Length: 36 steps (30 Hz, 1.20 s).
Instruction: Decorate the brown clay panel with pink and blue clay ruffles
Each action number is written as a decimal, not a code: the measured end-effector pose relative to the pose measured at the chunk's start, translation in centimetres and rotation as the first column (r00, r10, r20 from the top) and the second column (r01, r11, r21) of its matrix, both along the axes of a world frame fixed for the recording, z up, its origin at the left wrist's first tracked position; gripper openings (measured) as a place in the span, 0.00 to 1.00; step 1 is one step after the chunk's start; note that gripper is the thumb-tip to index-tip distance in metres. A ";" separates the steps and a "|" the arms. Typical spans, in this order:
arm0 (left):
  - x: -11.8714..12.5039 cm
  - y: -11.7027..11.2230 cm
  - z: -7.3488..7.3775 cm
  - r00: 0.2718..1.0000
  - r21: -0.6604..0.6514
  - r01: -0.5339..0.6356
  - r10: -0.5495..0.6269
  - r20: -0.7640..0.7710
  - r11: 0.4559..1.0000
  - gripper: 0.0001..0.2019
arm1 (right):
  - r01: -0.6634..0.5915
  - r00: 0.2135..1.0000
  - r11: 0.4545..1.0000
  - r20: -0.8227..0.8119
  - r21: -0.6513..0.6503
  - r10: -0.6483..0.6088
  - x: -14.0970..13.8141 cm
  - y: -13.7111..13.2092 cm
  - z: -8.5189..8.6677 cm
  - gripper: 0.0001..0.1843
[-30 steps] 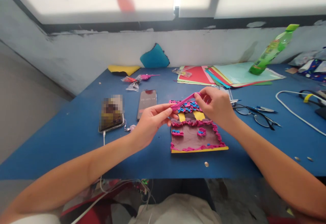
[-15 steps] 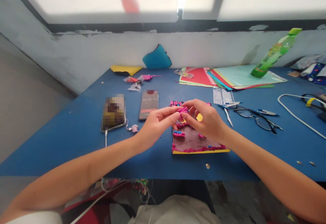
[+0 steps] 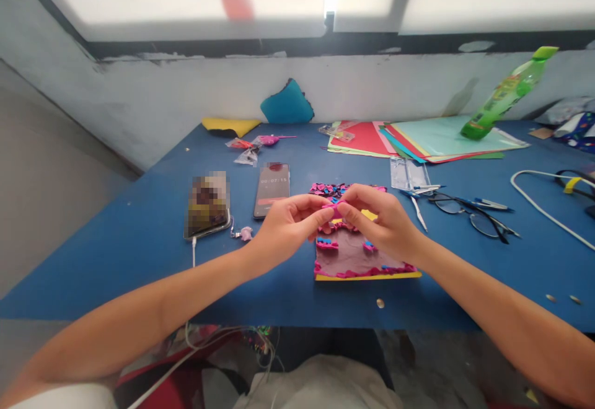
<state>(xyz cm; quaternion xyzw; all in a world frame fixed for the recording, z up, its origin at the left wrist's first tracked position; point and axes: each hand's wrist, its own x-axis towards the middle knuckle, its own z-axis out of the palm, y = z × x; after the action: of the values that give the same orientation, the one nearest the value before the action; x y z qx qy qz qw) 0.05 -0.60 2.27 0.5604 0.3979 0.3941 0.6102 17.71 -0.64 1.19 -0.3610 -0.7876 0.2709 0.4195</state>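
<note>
A small piece of pink modelling clay (image 3: 335, 207) is pinched between the fingertips of both hands. My left hand (image 3: 297, 222) is closed on it from the left, thumb nearest me. From the right, my right hand (image 3: 382, 220) grips it between thumb and fingers. Beneath the hands lies a decorated board (image 3: 348, 260) with a yellow edge. Its lower part is covered in smooth mauve clay, bordered by ragged pink bits. Pink, blue and dark pieces crowd its far end, and a yellow patch shows near the middle, partly hidden by my right hand.
Two phones, one showing a timer (image 3: 273, 189) and one charging (image 3: 207, 206), lie to the left. Eyeglasses (image 3: 483, 223), pens and a clear pouch (image 3: 409, 175) are at right. Behind are coloured sheets (image 3: 446, 139) and a leaning green bottle (image 3: 509, 96).
The fingertips of both hands have drawn closer together, squeezing the pink clay so less of it shows. The right hand has shifted slightly right; the view has moved a little.
</note>
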 end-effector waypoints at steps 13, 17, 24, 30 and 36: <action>-0.3 0.4 -0.6 1.000 0.022 0.004 -0.003 -0.014 1.000 0.10 | 0.272 0.962 0.962 0.034 0.012 -0.272 0.8 1.3 0.0 0.19; -0.3 0.6 -0.7 1.000 0.014 -0.010 0.010 0.019 1.000 0.10 | 0.326 0.945 0.944 -0.018 -0.055 -0.328 1.2 1.9 0.1 0.24; -0.3 0.6 -0.7 0.997 -0.040 -0.017 0.020 0.069 0.999 0.10 | 0.458 0.882 0.879 -0.056 -0.131 -0.468 2.1 3.1 0.2 0.26; -0.3 0.7 -0.8 0.996 -0.092 -0.037 0.044 0.077 0.995 0.11 | 0.527 0.834 0.841 -0.117 -0.121 -0.540 2.6 3.4 0.4 0.26; -0.2 0.8 -1.1 0.996 -0.109 -0.048 0.055 0.065 0.993 0.12 | 0.267 0.937 0.953 -0.193 -0.142 -0.292 1.0 1.6 0.3 0.20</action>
<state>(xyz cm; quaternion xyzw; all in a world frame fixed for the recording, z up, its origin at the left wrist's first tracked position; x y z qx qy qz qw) -0.15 0.20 1.16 0.5028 0.4120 0.4065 0.6421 18.70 1.01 1.53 -0.4617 -0.6624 0.2897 0.5140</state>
